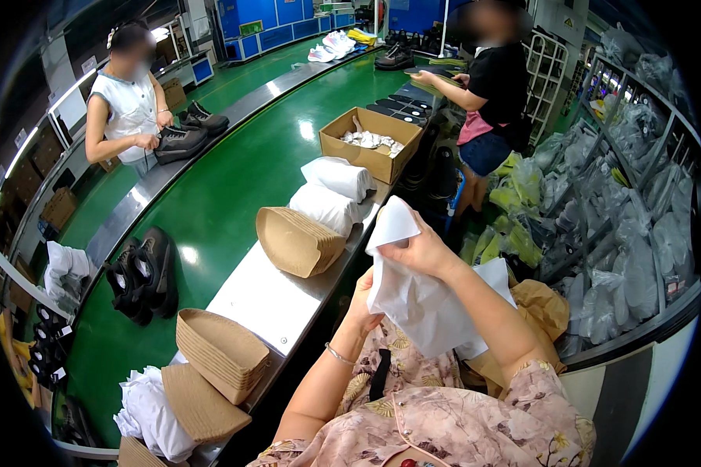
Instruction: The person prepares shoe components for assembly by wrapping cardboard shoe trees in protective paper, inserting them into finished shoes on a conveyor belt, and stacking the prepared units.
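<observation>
Both hands up over the lap, holding one sheet of white tissue paper [413,300]: right hand [422,251] closed on its upper edge, fingers curled round the fold, left hand [364,300] gripping the sheet's left side lower down, mostly hidden behind the paper. The sheet hangs between the hands, near centre of view, just right of the desk edge. Brown paper [539,305] lies in the lap under and right of it. Near left, on the steel desk [269,300], a stack of tan moulded-pulp inserts [220,352], with another tan stack [201,405] and crumpled white paper [149,416] nearer still. Farther along the desk a second stack of tan inserts [297,241], then two rolls of white tissue [333,191], then an open cardboard box [370,144] with pale wrapped items inside. Left of the desk the green conveyor belt [226,187] carries a pair of black shoes [144,276]. Far left, a person in a white top [128,105] handles dark shoes [181,140]. Far right, a person in a black top [494,86] stands by flat dark insoles [401,105]. Right side, wire racks hold clear plastic bags [631,233].
</observation>
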`<state>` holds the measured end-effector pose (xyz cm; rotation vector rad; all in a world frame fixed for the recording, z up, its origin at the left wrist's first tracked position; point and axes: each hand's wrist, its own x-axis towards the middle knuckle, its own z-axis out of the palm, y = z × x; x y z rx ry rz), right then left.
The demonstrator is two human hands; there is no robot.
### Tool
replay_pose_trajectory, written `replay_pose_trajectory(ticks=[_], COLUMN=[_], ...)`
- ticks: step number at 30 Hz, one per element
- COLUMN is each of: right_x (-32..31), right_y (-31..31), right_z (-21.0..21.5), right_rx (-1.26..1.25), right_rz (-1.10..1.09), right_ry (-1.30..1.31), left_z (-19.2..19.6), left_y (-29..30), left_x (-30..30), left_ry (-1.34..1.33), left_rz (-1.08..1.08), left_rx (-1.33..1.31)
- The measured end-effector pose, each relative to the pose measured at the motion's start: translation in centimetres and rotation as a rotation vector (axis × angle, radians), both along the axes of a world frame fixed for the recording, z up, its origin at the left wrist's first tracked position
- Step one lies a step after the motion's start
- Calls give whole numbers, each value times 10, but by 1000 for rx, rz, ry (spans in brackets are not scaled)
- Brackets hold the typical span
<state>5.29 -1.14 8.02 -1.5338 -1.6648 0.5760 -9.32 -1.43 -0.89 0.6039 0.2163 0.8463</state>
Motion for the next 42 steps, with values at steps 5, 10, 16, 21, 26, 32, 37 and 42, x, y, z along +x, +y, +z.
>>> replay_pose_trajectory(ticks=[5,10,16,21,26,32,37,42], right_x=[12,10,32,17,7,10,8,6], right_y=[5,-2,-6,-14,-12,-4,-5,-5], right_z=[-9,-23,-74,-56,-37,-28,-26,-20], right_rx=[-127,-215,-113,60,396,566,456,197], right_rz=[84,80,-14,-169,-320,-125,0,5], right_ry=[100,280,63,-264,-274,-90,-70,-131], left_z=[4,-3,-6,-4,-3,1,-5,0], left_y=[3,0,-2,-1,2,5,11,13], left_x=[1,2,10,12,9,10,5,-2], left_ry=[43,54,142,173,160,140,77,156], left_rz=[82,155,236,197,184,165,119,73], left_rx=[67,122,246,167,187,154,154,143])
